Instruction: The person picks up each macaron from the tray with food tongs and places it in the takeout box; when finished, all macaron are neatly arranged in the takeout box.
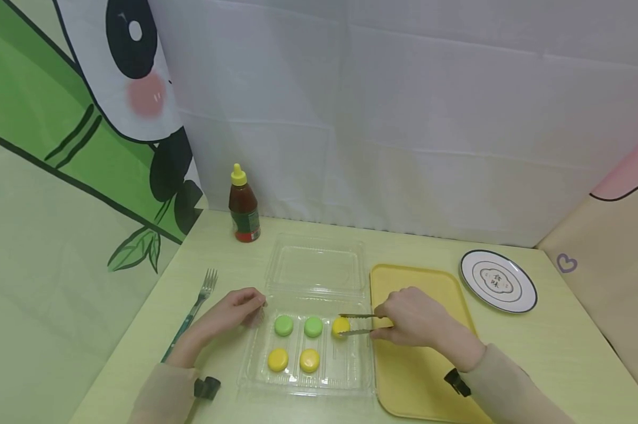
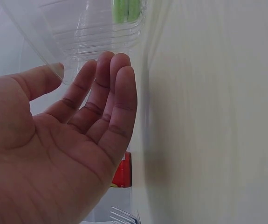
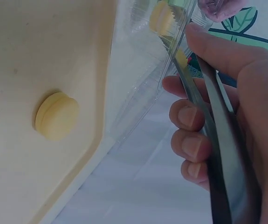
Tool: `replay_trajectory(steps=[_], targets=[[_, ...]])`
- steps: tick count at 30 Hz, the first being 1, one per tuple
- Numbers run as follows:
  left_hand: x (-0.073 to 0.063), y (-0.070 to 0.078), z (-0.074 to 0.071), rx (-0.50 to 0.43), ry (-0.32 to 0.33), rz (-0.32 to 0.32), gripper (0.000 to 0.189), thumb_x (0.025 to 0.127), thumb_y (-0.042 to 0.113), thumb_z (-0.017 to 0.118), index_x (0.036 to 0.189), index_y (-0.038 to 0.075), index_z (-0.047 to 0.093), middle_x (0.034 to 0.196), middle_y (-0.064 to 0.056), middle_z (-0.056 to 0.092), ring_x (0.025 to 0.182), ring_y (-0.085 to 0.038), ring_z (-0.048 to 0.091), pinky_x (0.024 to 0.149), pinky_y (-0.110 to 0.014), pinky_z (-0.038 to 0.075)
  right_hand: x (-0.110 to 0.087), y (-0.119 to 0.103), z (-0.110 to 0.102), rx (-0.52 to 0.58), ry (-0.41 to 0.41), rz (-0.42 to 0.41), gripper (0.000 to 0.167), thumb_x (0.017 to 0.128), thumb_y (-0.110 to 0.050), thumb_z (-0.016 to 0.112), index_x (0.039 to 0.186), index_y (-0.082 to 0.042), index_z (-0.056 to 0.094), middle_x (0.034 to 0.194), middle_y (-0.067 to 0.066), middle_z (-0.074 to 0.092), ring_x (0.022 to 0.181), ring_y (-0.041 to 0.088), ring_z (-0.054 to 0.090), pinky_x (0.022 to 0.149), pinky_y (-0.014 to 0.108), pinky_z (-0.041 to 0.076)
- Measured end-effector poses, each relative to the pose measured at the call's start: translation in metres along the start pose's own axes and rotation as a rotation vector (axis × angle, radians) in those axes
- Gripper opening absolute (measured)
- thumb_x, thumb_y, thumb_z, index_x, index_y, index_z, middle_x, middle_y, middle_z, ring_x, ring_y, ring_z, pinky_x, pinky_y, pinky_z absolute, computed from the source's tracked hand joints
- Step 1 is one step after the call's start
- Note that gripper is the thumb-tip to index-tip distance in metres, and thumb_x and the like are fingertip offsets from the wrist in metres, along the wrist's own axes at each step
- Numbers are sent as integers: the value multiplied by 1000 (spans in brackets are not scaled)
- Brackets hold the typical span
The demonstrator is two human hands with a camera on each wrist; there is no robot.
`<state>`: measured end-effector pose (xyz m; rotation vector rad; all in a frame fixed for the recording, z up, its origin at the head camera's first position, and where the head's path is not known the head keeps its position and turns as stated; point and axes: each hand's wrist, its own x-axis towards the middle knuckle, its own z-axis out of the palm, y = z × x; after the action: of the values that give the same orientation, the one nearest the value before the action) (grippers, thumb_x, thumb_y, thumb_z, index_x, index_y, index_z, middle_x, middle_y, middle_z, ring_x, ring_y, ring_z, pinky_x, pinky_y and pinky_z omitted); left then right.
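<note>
A clear plastic container (image 1: 345, 377) lies with its lid spread open. In its tray sit two green macarons (image 1: 284, 325) and two yellow macarons (image 1: 278, 360). My right hand (image 1: 416, 318) grips metal tongs (image 3: 222, 140). Their serrated tips are on both sides of another yellow macaron (image 1: 341, 327) in the container's right column. At the container's left rim, my left hand (image 1: 234, 312) pinches the clear edge between thumb and fingers. One more yellow macaron (image 3: 57, 115) lies on the yellow tray, hidden behind my right hand in the head view.
The yellow tray (image 1: 419, 383) stands right of the container, under my right forearm. A white plate (image 1: 522, 294) lies at the back right. A sauce bottle (image 1: 243, 206) stands at the back left. A fork (image 1: 199, 300) lies by my left wrist.
</note>
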<state>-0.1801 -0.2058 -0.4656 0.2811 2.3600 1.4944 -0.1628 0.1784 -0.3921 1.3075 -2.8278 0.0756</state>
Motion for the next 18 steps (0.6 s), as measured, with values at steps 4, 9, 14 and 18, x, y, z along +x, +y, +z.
replay_trajectory(steps=[4, 9, 14, 18], targets=[[-1, 0, 0, -9, -3, 9, 27, 106, 26, 51, 106, 1, 61, 86, -5, 55, 82, -21, 50, 69, -33, 43, 1, 0, 1, -12, -4, 7, 51, 84, -44, 78, 59, -23, 39, 58, -14, 15, 54, 2, 15, 49, 22, 16], [-1, 1, 1, -16, -1, 6, 26, 106, 25, 51, 107, 1, 62, 88, -4, 55, 83, -20, 50, 70, -34, 43, 3, 0, 3, -18, -10, 18, 50, 83, -44, 78, 59, -23, 40, 57, -14, 17, 54, 2, 16, 48, 23, 18], [0, 0, 1, -15, -4, 5, 26, 106, 25, 51, 107, 1, 61, 88, -5, 55, 83, -21, 50, 70, -34, 43, 4, -1, 2, -14, -12, 24, 45, 82, -43, 79, 59, -23, 46, 55, -15, 23, 53, 2, 19, 47, 23, 23], [0, 0, 1, -7, 0, 5, 26, 106, 26, 51, 107, 2, 62, 88, -5, 55, 83, -21, 50, 70, -34, 43, 5, -3, 1, -26, -13, 29, 45, 81, -44, 80, 59, -23, 48, 54, -16, 26, 53, 3, 21, 47, 23, 26]])
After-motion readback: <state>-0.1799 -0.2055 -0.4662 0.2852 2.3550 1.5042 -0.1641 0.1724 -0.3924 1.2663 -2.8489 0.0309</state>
